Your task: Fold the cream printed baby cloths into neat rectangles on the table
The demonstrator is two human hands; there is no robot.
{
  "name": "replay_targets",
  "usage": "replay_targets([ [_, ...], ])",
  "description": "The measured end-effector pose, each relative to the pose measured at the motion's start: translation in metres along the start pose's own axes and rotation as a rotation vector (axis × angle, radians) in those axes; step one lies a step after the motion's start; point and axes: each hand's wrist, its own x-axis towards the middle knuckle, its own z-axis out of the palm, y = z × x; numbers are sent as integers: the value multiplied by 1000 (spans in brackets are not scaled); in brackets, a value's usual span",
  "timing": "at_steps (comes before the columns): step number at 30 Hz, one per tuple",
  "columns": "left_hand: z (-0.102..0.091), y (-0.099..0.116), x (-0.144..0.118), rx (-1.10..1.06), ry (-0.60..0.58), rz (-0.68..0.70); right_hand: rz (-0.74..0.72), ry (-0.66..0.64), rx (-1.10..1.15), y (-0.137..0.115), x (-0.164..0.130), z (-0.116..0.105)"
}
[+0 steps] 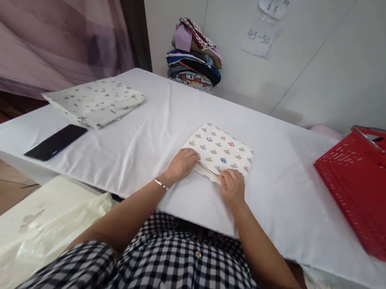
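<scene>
- Pinching the folded patterned cloth [218, 151] at its near edge, left hand [182, 163] and right hand [232, 187] are gripping layers (keeping them aligned).
- Lying at ten o'clock: phone [56, 141].

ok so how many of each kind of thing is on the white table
folded patterned cloths: 2, one under both hands, one at far left
stack of mixed fabrics: 1
black phone: 1
red basket: 1
total: 5
</scene>
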Motion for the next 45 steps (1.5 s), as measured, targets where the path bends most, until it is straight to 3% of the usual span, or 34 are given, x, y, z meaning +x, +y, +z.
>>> replay_targets([
  [16, -6, 2, -7, -55, -127, -59, 39, -195, -65, -4, -1, -4],
  [33, -5, 3, -4, -48, -119, -58, 62, -230, -88, -4, 6, -2],
  [45, -12, 1, 7, 93, -241, 107, 14, -509, -293, -15, 28, -16],
])
